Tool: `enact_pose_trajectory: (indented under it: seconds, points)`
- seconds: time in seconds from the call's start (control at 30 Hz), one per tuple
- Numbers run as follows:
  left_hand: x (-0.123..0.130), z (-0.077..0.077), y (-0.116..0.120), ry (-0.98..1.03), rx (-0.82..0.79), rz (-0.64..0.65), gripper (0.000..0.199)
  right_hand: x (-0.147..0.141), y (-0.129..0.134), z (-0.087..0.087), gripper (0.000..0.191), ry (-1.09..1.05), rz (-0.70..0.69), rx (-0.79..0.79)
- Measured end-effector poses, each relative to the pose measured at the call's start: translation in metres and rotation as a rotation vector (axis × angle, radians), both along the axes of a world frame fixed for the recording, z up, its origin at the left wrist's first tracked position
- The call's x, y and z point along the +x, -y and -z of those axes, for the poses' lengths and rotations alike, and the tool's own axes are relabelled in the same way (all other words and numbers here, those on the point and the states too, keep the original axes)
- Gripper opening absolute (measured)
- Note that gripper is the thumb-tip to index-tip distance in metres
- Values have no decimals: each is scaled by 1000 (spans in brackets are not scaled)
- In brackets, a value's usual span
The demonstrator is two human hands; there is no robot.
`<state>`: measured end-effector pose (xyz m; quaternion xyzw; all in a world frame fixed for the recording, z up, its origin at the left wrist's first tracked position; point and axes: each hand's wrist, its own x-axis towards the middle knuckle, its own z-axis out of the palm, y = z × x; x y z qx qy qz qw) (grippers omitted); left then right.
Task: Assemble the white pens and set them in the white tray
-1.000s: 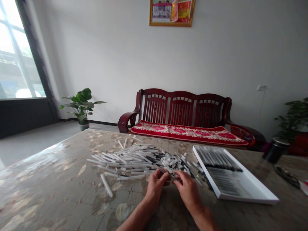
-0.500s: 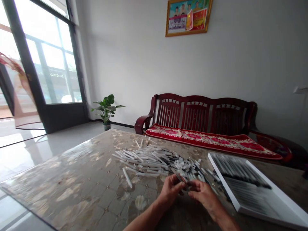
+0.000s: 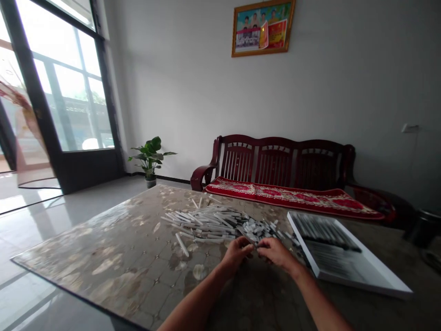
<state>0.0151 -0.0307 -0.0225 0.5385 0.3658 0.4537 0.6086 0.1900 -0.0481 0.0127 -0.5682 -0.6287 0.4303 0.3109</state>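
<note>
White tubes (image 3: pixel 206 221) beyond left hand (image 3: pixel 235 254), right hand (image 3: pixel 275 253)

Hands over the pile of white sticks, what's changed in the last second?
The head view turned left, so the room slid right in the picture. The left hand and right hand came closer together, meeting at the pile's near edge; what they pinch is too small to tell. The pile of white sticks and white tray stayed put.

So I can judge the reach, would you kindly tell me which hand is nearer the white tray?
Right: the right hand is nearer, just left of the white tray, not touching its rim. The left hand is farther left, beyond the right hand.
</note>
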Motion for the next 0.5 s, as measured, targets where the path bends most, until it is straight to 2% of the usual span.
enact_pose_trajectory:
  seconds: [0.1,0.23,0.33,0.5]
  points:
    - [-2,5,1,-149,56,27,31,15,-3,1,26,83,57,79]
    - [-10,10,10,-400,256,42,24,52,-4,4,21,289,163,207]
    - [-15,10,18,-460,316,7,24,97,2,-3,19,422,276,237]
    - [-19,9,26,-445,289,-4,23,184,29,-25,18,755,524,246]
